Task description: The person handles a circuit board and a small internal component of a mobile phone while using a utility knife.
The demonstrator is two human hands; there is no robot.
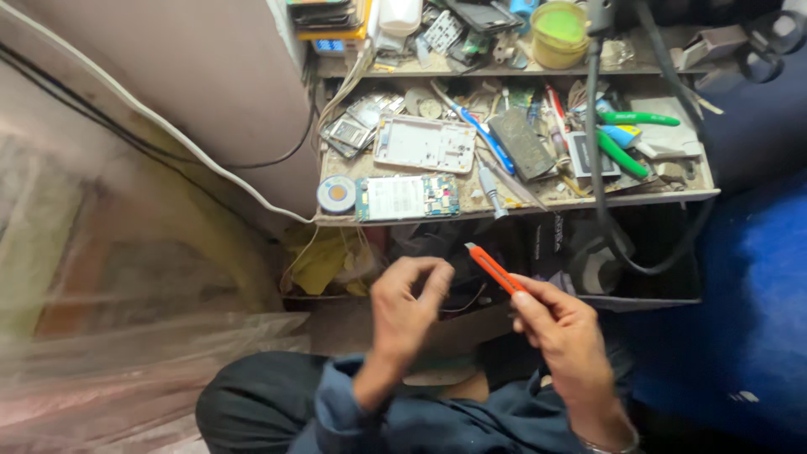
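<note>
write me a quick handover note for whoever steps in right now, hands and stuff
Right hand: holds an orange utility knife, tip pointing up and left.
Left hand: fingers curled and pinched together; whether it holds anything small cannot be told.
Both hands are over the lap, in front of the shelf.
On the shelf: a circuit board, a white phone frame, green-handled pliers, untouched.
Done: knife picked up. Left: no cut shows yet.

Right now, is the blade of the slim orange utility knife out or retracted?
Cannot tell. The right hand holds the slim orange utility knife pointing up-left; no blade shows past its tip, but the view is too small to be sure.
</note>
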